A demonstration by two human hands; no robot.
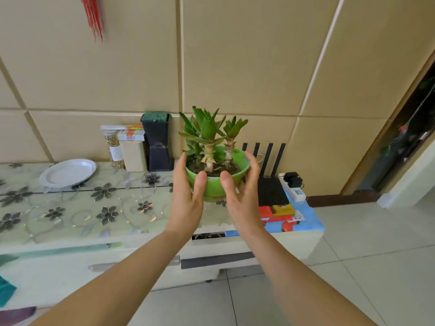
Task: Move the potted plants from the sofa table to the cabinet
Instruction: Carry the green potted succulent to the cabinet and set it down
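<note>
A green pot with spiky aloe-like plants is held between both my hands over the right part of the low cabinet. My left hand cups the pot's left side, thumb on the front rim. On the opposite side my right hand does the same, fingers curled round the back. The pot's base looks at or just above the flowered cabinet top; I cannot tell if it touches.
On the cabinet stand white plates at the left, a jar and boxes, a black vase, a black router, a power strip and red-yellow packets. Tiled floor lies to the right.
</note>
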